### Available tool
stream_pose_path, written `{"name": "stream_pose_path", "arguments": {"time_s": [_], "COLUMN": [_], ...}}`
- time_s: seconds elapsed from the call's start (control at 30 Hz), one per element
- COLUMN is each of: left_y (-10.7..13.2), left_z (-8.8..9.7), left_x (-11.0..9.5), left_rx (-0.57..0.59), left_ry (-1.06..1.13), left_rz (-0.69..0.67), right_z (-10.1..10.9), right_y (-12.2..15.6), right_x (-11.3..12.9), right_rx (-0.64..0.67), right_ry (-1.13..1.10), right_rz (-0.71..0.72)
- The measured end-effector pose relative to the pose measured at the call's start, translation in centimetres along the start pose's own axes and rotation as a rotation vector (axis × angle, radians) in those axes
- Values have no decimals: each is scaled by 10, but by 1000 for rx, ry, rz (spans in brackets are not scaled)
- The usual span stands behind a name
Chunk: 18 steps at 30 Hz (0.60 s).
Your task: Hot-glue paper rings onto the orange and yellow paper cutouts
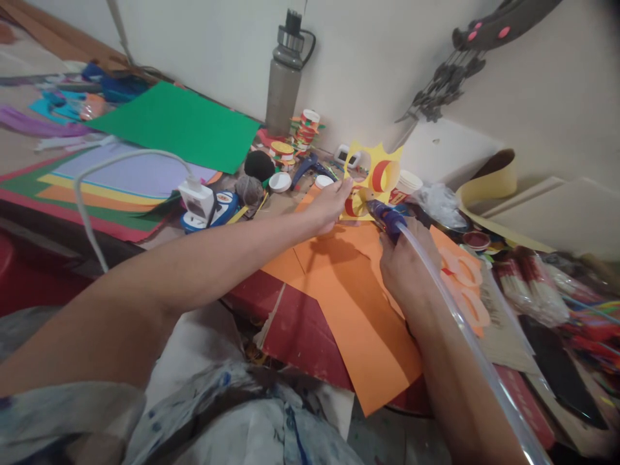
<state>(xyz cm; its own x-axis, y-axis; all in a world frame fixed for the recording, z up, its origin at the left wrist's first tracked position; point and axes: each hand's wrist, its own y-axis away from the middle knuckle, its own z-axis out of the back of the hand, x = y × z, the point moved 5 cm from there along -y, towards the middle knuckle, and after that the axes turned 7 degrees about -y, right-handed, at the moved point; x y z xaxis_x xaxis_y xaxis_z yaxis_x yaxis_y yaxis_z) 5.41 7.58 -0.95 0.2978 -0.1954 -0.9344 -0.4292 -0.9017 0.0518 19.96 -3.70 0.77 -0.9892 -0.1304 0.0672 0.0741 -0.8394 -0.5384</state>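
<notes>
My left hand (330, 205) reaches forward and holds the lower left edge of a yellow sun-shaped paper cutout (372, 177) that has a red and orange paper ring on it. My right hand (404, 265) is closed around a blue glue gun (385, 216) with a long clear glue stick (465, 329) running back along my forearm. The gun's tip points at the bottom of the cutout. Both hands hover over orange paper sheets (353, 290).
A grey water bottle (285, 77) stands by the wall. A green sheet (181, 126) and stacked coloured papers (101, 187) lie at left, with a white charger and cable (196, 194). Small decorated paper cups (303, 132), a black pom-pom (259, 165) and bundled sticks (527, 284) crowd the surface.
</notes>
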Motion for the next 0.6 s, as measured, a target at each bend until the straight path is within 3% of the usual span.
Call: {"name": "stream_pose_path", "arguments": {"time_s": [0.33,0.6], "left_y": [1,-7], "left_z": [6,11], "left_x": [-4,4], "left_rx": [-36,-38], "left_ry": [-120,-19], "left_rz": [-82,30], "right_z": [-4,1], "right_y": [1,-4], "right_x": [6,2], "right_rx": [17,88], "right_ry": [-184,-318], "right_rz": [-148,-212]}}
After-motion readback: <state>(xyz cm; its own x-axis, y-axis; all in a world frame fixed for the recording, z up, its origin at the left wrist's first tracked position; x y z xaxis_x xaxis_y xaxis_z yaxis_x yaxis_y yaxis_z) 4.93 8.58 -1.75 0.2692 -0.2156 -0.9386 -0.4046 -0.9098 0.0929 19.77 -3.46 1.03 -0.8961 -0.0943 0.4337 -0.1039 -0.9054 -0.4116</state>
